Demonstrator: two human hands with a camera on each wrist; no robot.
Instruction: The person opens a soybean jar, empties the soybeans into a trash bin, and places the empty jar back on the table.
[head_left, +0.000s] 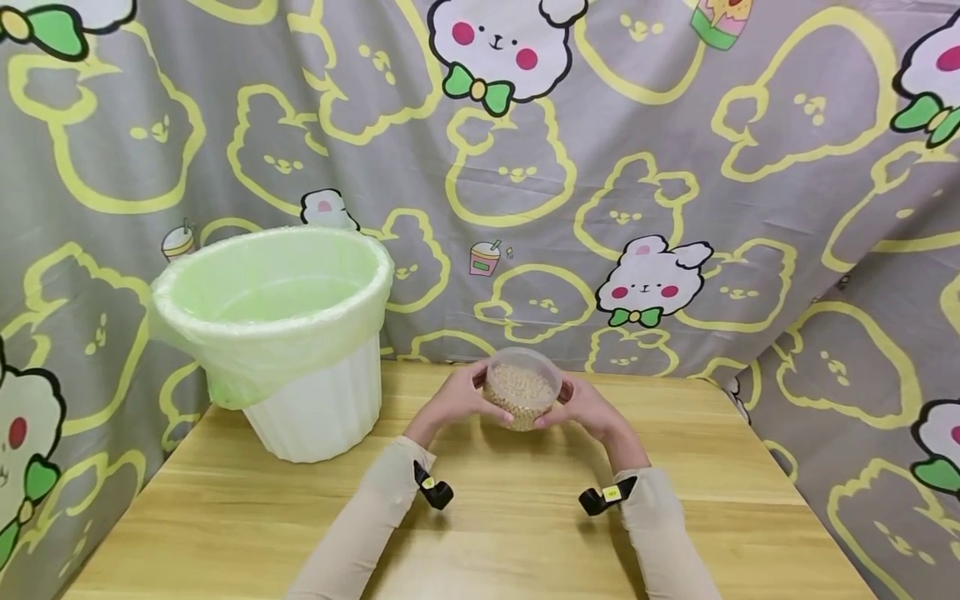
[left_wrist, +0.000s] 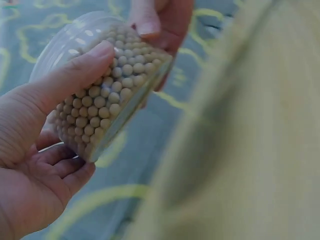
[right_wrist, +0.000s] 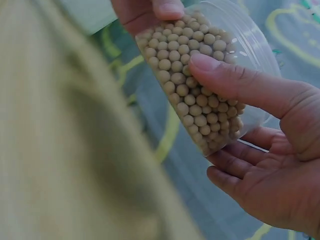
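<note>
Both hands hold a clear round plastic tub (head_left: pixel 522 385) filled most of the way with small beige balls (left_wrist: pixel 100 95). On its left side, my left hand (head_left: pixel 457 395) grips the wall, thumb across the near face and fingers curled behind and under. My right hand (head_left: pixel 592 407) mirrors that grip on the right side, its thumb (right_wrist: pixel 235 82) pressed along the balls' level. The tub is held up close over the far part of the wooden table, and its shadow shows beneath it in both wrist views.
A tall white ribbed bin (head_left: pixel 322 408) with a pale green liner bag (head_left: pixel 300 342) folded over its rim stands at the left of the wooden table (head_left: pixel 495 533). A grey patterned curtain (head_left: pixel 525 275) hangs right behind the table's far edge and along both sides.
</note>
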